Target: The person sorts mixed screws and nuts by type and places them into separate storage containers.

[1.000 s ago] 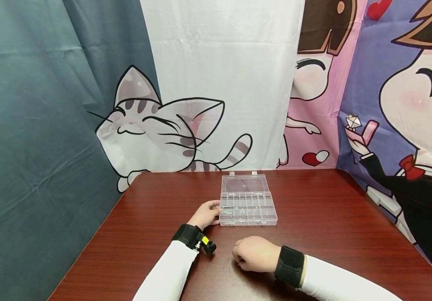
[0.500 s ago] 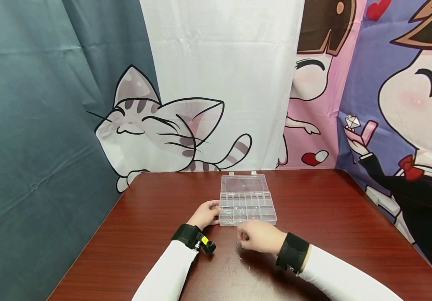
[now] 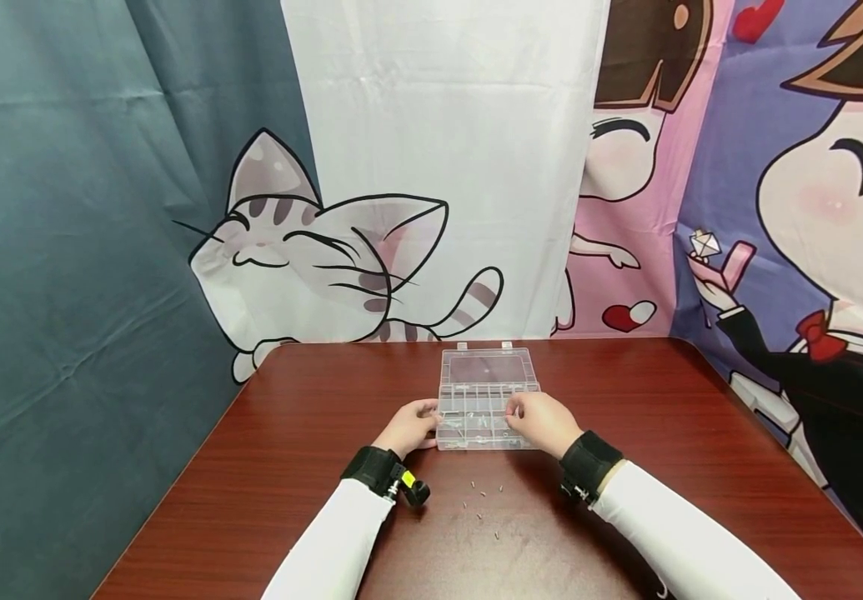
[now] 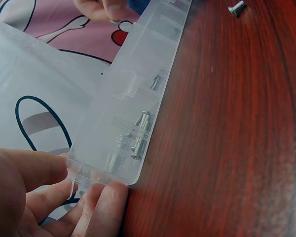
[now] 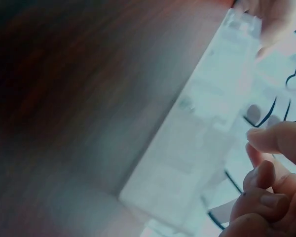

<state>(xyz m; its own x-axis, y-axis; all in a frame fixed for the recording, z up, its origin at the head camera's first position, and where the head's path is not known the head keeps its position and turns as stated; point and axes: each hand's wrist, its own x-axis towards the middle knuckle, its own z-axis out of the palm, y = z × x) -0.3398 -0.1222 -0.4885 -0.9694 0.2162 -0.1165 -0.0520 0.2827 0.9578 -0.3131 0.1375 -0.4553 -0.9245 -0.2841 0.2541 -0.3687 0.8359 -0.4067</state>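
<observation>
A clear plastic compartment box (image 3: 494,444) lies on the table with its lid (image 3: 486,367) folded back. At its left end my left hand (image 3: 407,427) grips the corner, thumb and fingers to either side in the left wrist view. Metal screws (image 4: 142,133) show through the box's side wall. Over the right-hand compartments is my right hand (image 3: 544,423), thumb and forefinger pinched together. A small pale tip, seemingly a screw, pokes out below those fingers in the left wrist view. The right wrist view is blurred and the piece does not show there.
Several small loose screws (image 3: 482,493) are scattered on the brown table (image 3: 311,517) in front of the box; one screw (image 4: 237,8) shows close up in the left wrist view. Printed curtains (image 3: 439,125) hang behind the table's far edge.
My right hand has moved from the table in front of the box, forward and right, to above the compartments. The screws it covered now show. My left hand stays at the box.
</observation>
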